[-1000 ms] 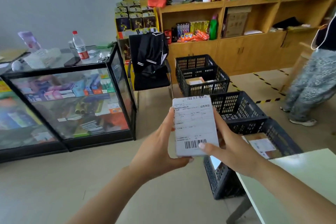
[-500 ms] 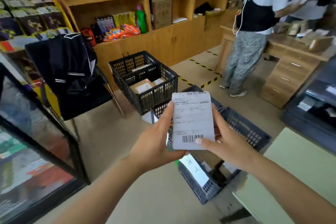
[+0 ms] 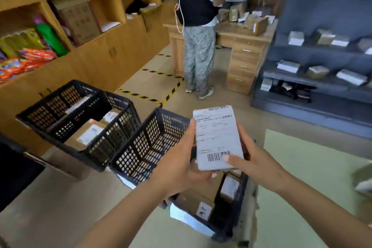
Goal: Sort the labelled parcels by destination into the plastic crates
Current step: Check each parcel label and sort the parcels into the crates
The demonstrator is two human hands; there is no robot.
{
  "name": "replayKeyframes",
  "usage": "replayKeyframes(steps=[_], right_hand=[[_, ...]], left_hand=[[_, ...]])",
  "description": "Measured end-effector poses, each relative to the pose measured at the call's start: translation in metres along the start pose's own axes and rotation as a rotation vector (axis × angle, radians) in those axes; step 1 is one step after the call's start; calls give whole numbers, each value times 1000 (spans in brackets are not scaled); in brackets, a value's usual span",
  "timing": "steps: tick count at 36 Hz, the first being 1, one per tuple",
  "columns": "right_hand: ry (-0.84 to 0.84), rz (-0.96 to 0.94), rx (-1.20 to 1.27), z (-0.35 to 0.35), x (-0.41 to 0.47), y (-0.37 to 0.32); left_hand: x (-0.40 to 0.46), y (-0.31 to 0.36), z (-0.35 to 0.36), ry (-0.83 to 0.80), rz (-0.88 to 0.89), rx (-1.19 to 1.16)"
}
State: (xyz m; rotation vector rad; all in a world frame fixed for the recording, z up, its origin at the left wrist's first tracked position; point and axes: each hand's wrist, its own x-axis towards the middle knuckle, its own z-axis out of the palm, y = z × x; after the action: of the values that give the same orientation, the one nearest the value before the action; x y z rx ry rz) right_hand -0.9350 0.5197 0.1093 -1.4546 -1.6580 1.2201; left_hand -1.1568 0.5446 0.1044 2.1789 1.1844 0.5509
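I hold a small grey parcel (image 3: 216,137) with a white shipping label and barcodes upright in front of me. My left hand (image 3: 177,164) grips its left edge and underside. My right hand (image 3: 252,160) grips the right edge, thumb on the lower barcode. Three black plastic crates stand in a row on the floor. The far crate (image 3: 60,125) holds brown labelled boxes. The middle crate (image 3: 149,143) lies just left of the parcel, its inside hidden. The near crate (image 3: 231,215), directly below my hands, holds several brown labelled boxes.
A pale green table (image 3: 314,183) is at my right with one parcel (image 3: 363,182) at its edge. A person (image 3: 198,32) stands at a wooden desk (image 3: 241,50) beyond the yellow-black floor tape. Grey shelves (image 3: 314,78) with parcels are at the right, wooden cabinets (image 3: 96,46) at the left.
The view has swung to the right, away from the glass counter and chair, toward the desk and grey shelves. Both hands keep the same hold on the parcel, now above the near crate.
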Motion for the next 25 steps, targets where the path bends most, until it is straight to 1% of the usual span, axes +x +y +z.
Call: replayKeyframes(steps=[6, 9, 12, 20, 23, 25], right_hand=[[115, 64, 60, -23, 21, 11], [214, 100, 66, -26, 28, 19], [328, 182, 85, -21, 35, 33], [591, 437, 147, 17, 47, 65], [647, 519, 178, 40, 49, 83], [663, 562, 151, 57, 53, 100]], left_hand=[[62, -17, 8, -93, 46, -22], [90, -26, 13, -181, 76, -20], [116, -41, 21, -277, 113, -17], [157, -92, 50, -609, 154, -15], [162, -114, 65, -723, 203, 55], [163, -131, 76, -803, 217, 96]])
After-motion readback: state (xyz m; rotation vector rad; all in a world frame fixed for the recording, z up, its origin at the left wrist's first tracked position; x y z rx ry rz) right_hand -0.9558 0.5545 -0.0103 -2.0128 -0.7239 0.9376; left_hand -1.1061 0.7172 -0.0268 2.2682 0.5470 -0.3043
